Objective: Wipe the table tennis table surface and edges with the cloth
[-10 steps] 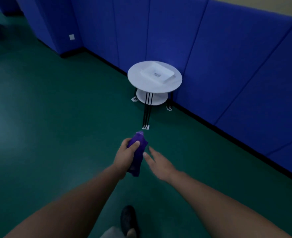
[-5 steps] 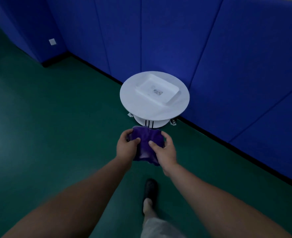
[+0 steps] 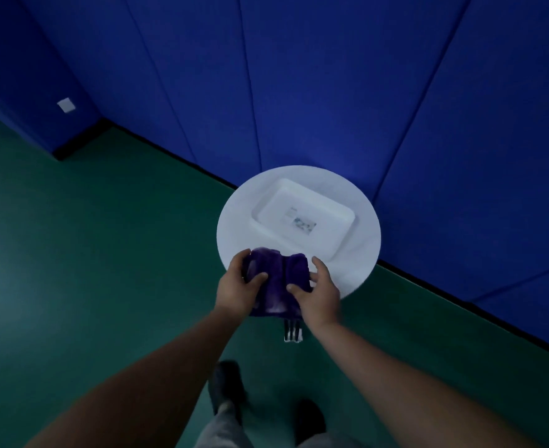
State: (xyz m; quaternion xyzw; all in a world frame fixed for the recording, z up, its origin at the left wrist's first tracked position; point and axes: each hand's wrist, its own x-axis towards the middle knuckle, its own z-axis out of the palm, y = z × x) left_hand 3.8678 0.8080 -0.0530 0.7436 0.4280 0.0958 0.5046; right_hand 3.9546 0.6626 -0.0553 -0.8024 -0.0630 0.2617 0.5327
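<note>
A purple cloth (image 3: 276, 281) is bunched between both hands in front of me. My left hand (image 3: 236, 287) grips its left side with the thumb curled over the top. My right hand (image 3: 318, 292) holds its right side, thumb on the cloth and fingers round its edge. Cloth and hands hang over the near rim of a small round white side table (image 3: 234, 221). No table tennis table is in view.
A white rectangular tray (image 3: 302, 215) with a small label lies on the round table. Blue padded wall panels (image 3: 331, 92) stand right behind it. Green floor (image 3: 89, 253) spreads to the left. My two dark shoes (image 3: 228, 383) show below.
I have walked closer to the round table, which now fills more of the view. My right hand joined the left on the cloth, and both now hold it above the table's near rim.
</note>
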